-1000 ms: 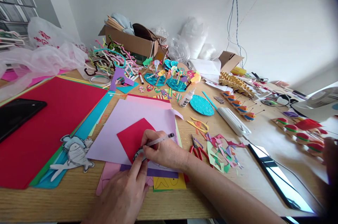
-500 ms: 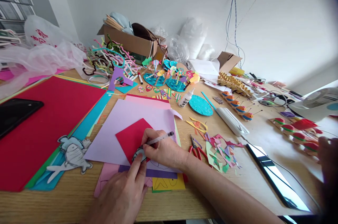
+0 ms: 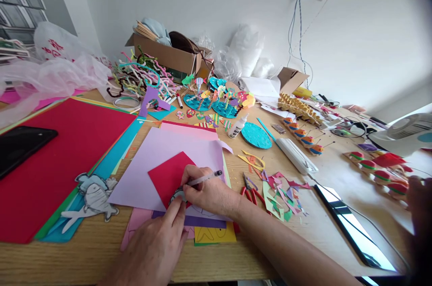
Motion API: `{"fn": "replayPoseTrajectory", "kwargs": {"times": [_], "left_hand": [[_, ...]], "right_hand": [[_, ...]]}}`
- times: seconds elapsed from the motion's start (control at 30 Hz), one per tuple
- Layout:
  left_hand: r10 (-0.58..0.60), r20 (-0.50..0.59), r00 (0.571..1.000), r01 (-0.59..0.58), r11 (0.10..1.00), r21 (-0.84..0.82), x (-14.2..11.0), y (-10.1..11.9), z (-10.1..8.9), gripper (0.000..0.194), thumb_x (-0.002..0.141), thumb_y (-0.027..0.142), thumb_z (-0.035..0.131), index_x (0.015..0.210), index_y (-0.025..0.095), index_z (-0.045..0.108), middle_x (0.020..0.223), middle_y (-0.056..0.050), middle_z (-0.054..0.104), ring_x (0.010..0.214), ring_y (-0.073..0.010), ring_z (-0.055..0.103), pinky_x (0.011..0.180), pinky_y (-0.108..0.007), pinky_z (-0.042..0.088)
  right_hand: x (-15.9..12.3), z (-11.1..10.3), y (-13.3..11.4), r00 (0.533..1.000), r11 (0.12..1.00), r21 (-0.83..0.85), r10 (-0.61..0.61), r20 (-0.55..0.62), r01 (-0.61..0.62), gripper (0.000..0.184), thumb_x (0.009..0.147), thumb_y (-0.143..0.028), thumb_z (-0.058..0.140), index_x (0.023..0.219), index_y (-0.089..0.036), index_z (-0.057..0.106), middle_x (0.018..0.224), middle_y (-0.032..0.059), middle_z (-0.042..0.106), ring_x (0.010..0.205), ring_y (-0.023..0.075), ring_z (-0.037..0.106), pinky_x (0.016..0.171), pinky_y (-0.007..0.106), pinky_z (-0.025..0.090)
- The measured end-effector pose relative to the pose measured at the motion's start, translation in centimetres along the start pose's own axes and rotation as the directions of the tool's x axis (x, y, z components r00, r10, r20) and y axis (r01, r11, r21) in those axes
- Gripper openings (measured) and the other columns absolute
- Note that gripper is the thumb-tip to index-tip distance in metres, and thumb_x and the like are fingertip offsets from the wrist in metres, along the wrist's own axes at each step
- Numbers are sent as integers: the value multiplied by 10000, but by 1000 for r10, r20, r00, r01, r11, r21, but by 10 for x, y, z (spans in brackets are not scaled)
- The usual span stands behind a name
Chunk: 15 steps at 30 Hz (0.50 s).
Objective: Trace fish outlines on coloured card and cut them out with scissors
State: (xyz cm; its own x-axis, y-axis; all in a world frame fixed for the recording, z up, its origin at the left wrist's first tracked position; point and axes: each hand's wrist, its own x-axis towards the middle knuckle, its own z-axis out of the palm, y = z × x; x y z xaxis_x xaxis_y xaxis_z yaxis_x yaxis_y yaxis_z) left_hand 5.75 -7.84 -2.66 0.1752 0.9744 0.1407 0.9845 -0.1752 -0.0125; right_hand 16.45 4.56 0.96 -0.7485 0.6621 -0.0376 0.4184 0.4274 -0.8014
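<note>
My right hand (image 3: pixel 205 191) is closed around a pen (image 3: pixel 205 177) with a pale barrel and a dark end, its tip hidden behind my fingers. Beneath it a red paper square (image 3: pixel 168 173) lies tilted on a large lilac sheet (image 3: pixel 141 160). With its fingertips my left hand (image 3: pixel 162 232) presses a small grey-blue paper cutout (image 3: pixel 178 194) onto the red square, near its lower corner; the fingers partly cover the cutout. Further left, several grey-and-white paper fish cutouts (image 3: pixel 96 196) overlap on blue paper.
Pliers (image 3: pixel 251 194) with red handles and paper scraps (image 3: pixel 280 191) lie right of my forearm. A glue bottle (image 3: pixel 238 126) stands behind, beside a blue disc (image 3: pixel 256 135). A phone (image 3: pixel 27 144) rests on red sheets (image 3: pixel 74 155). Another person's hand (image 3: pixel 418 196) shows at far right.
Both hands keep almost the same place, with the pen and cutout barely shifted. The whole view has moved very slightly.
</note>
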Motion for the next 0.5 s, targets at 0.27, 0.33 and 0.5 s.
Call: {"fn": "replayPoseTrajectory", "kwargs": {"times": [0.27,0.33,0.5], "left_hand": [[-26,160,987,20,999,36,4,-1,-3,418,857,111,485,1262,167,567,1304,-157,562,571,-177,689,506,-290,583],[-23,219,976,16,999,35,6,-2,-1,437,849,128,512,1283,160,547,1311,-170,553,593,-193,695,532,-315,596],[-18,216,976,8,999,49,7,-3,-1,424,858,160,524,1280,143,549,1327,-175,538,602,-203,701,526,-320,601]], "right_hand": [[-1,0,1,1000,1000,9,-9,5,9,160,649,-28,509,676,-185,496,545,-78,486,481,66,417,442,152,316],[-1,0,1,1000,1000,8,-5,10,5,157,652,-29,512,680,-184,501,554,-75,496,487,66,425,445,149,320],[-1,0,1,1000,1000,-1,-7,6,7,167,647,-23,512,679,-186,496,557,-75,498,487,65,432,452,148,326]]}}
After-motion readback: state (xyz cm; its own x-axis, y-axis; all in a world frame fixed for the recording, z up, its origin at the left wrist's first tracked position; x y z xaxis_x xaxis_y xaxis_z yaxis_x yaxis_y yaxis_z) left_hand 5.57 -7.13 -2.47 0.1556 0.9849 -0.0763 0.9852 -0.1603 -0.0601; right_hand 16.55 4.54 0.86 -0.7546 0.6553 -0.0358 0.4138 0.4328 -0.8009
